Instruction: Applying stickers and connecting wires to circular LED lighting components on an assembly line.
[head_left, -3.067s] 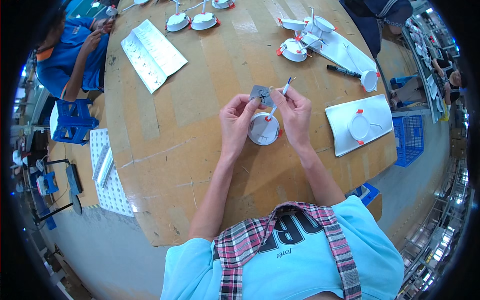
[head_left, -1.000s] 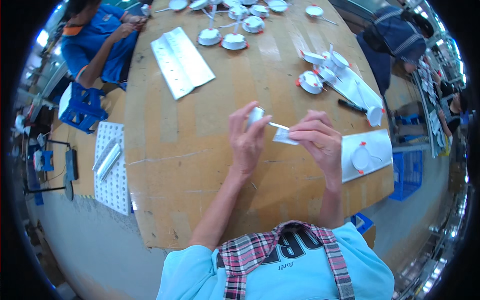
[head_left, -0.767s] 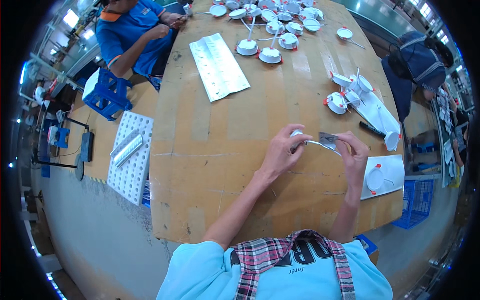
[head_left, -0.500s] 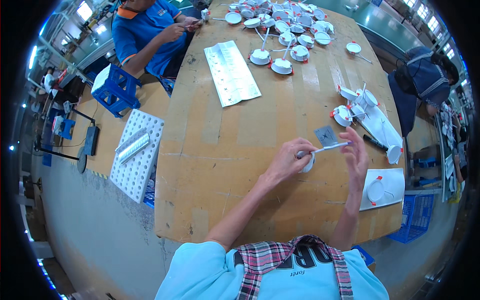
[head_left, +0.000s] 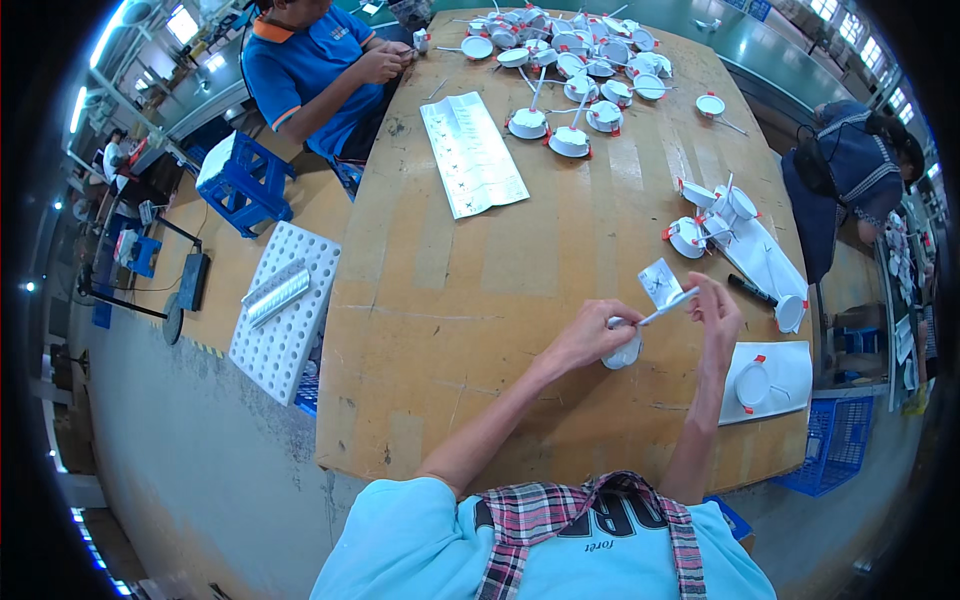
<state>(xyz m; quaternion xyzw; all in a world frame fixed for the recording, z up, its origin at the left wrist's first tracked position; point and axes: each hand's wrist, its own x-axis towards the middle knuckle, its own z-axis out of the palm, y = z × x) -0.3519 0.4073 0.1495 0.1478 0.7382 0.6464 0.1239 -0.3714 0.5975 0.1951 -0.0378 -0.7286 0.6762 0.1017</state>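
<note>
My left hand (head_left: 598,335) is closed around a round white downlight (head_left: 624,352) above the table's near half. From the lamp a short white cable (head_left: 667,306) runs up to my right hand (head_left: 717,312), whose fingers pinch its far end. A small silver label (head_left: 660,283) with dark print shows just beyond the cable; whether it is fixed to the cable, I cannot tell. To the right, another downlight (head_left: 751,384) with red clips rests on a white sheet (head_left: 796,366). Several more downlights (head_left: 688,238) cluster beyond my right hand, near a black marker pen (head_left: 752,290).
A large pile of downlights (head_left: 570,42) covers the table's far end. A silver label sheet (head_left: 474,155) lies left of centre. One person in a blue shirt (head_left: 318,75) works at the far left; another person (head_left: 850,165) is at the right. A perforated white board (head_left: 285,312) stands beside the table.
Both hands have shifted slightly nearer to me, with the lamp and cable. The right hand's fingers have closed in on the cable's end. The silver label has tilted and looks brighter.
</note>
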